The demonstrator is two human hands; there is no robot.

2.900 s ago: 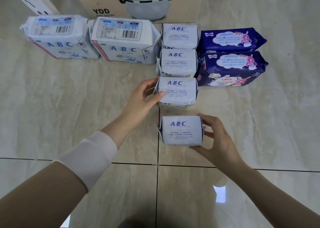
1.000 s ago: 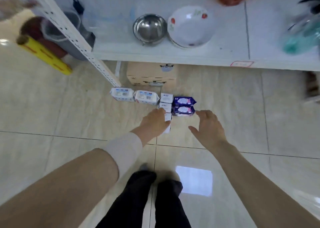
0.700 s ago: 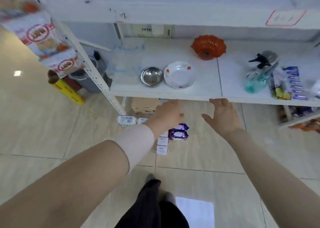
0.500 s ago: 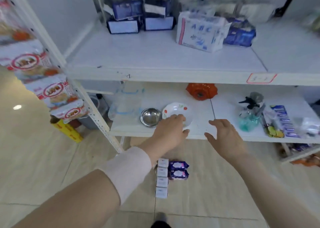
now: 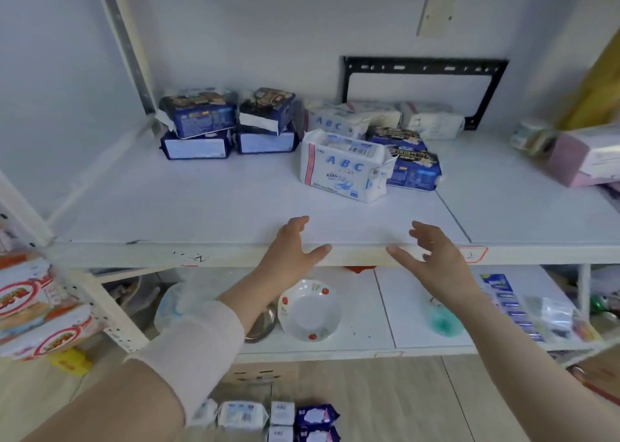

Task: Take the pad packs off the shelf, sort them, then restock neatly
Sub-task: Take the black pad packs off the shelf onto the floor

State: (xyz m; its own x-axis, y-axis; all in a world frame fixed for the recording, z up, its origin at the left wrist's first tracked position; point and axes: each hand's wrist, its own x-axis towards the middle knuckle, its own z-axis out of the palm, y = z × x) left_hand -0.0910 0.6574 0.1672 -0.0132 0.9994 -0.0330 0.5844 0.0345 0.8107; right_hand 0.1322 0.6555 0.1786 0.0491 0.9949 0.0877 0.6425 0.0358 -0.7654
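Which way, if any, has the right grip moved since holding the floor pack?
Yes, upward: the right grip hovers open at the upper shelf's edge.

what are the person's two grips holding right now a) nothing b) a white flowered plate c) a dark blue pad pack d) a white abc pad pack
a: left grip and right grip are open and empty at the front edge of the white shelf board, short of the pink-striped white ABC pad pack.
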